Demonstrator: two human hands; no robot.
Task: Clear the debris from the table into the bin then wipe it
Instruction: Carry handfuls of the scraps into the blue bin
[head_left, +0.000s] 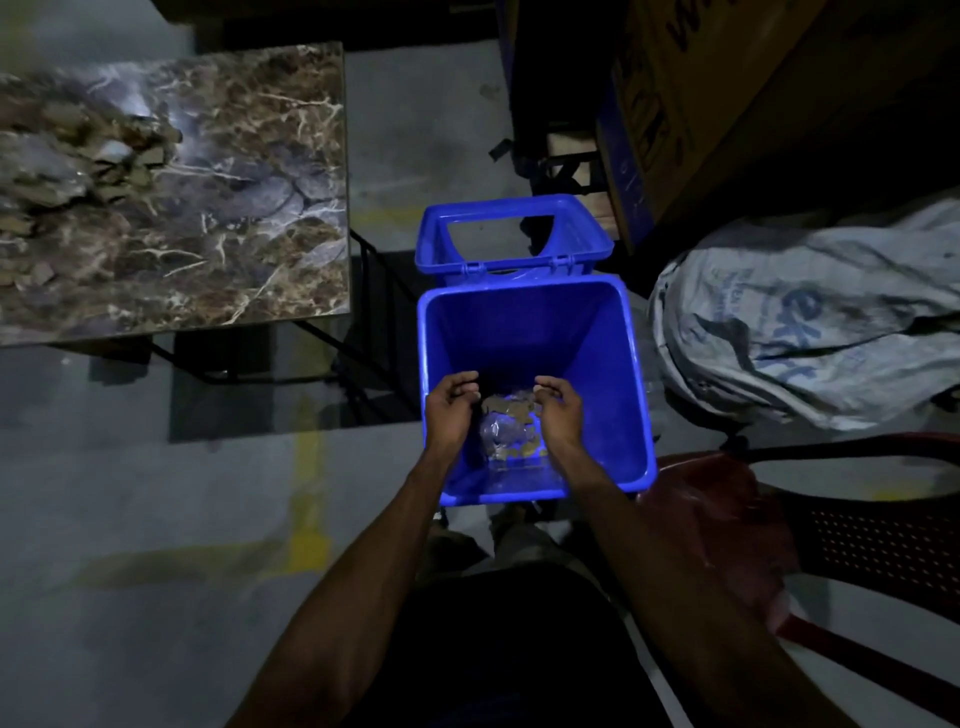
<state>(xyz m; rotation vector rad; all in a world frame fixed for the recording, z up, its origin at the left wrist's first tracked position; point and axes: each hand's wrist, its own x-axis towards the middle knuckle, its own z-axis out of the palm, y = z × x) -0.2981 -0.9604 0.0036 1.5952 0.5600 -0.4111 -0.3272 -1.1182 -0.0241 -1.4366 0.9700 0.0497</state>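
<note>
Both hands, left hand (451, 404) and right hand (562, 410), hover loosely curled, each grip empty, over the open blue plastic bin (535, 312). Remaining brown scrap debris (104, 161) lies forward-left on the marble-patterned surface (249, 244); the left hand is judged nearer.

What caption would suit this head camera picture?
Both hands, left and right, release debris into the blue bin; more remains on the table.

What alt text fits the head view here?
Both hands, left hand and right hand, hover with loosely curled fingers over an open blue bin with brown scraps at its bottom. More debris lies on the marble-patterned table to the left.
</note>
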